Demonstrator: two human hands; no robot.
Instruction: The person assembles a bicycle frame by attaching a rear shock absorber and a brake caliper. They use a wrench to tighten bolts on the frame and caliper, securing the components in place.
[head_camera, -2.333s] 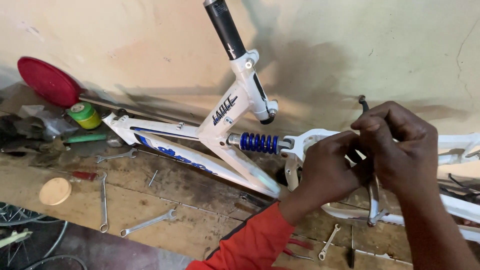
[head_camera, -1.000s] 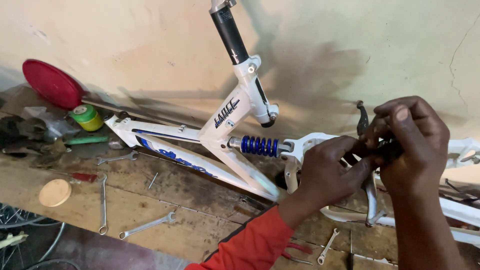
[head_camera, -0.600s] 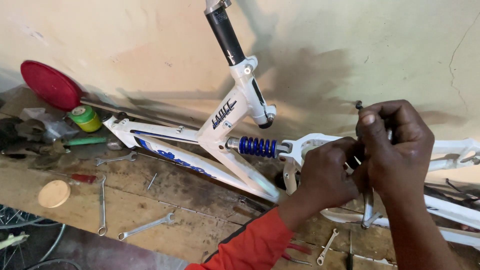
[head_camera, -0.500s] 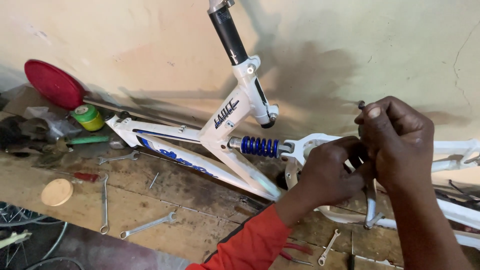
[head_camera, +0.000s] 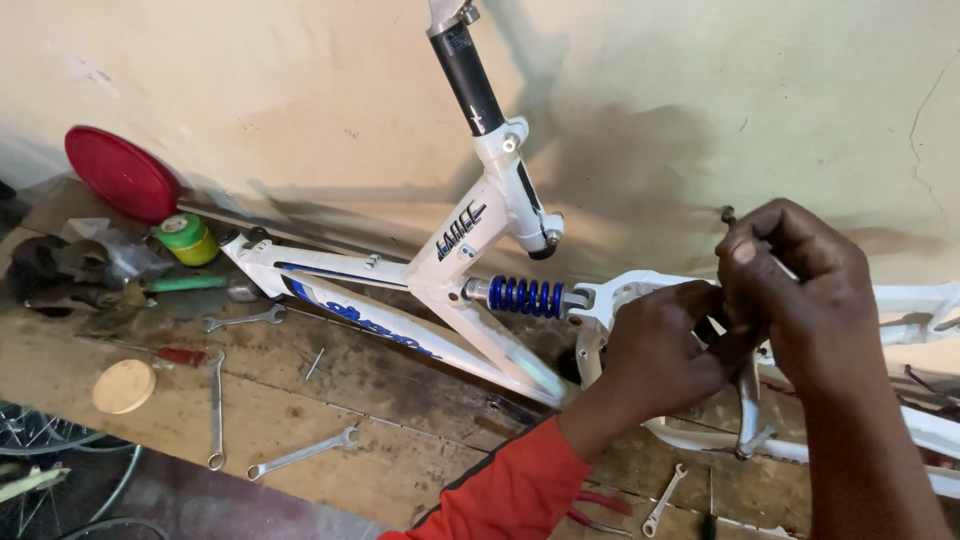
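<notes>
A white bicycle frame (head_camera: 440, 270) with blue lettering, a blue coil shock (head_camera: 527, 296) and a black seat post (head_camera: 466, 65) lies against the wall on a wooden bench. Both my hands work close together at its rear part. My left hand (head_camera: 665, 350), in a red sleeve, pinches a small metal part there. My right hand (head_camera: 795, 285) closes over a thin dark metal tool or bolt (head_camera: 729, 214) whose tip sticks up above my fingers. What lies between my fingers is mostly hidden.
On the wooden bench (head_camera: 380, 440) lie several spanners (head_camera: 300, 455), a red-handled screwdriver (head_camera: 185, 355), red-handled pliers (head_camera: 600, 510), a round wooden disc (head_camera: 124, 386), a green tape roll (head_camera: 187, 238), a red disc (head_camera: 122, 172) and rags. Wheel spokes (head_camera: 40, 440) show bottom left.
My hands have shifted slightly at the rear of the frame, the right hand turning and dropping a little lower over the left. The frame has not moved.
</notes>
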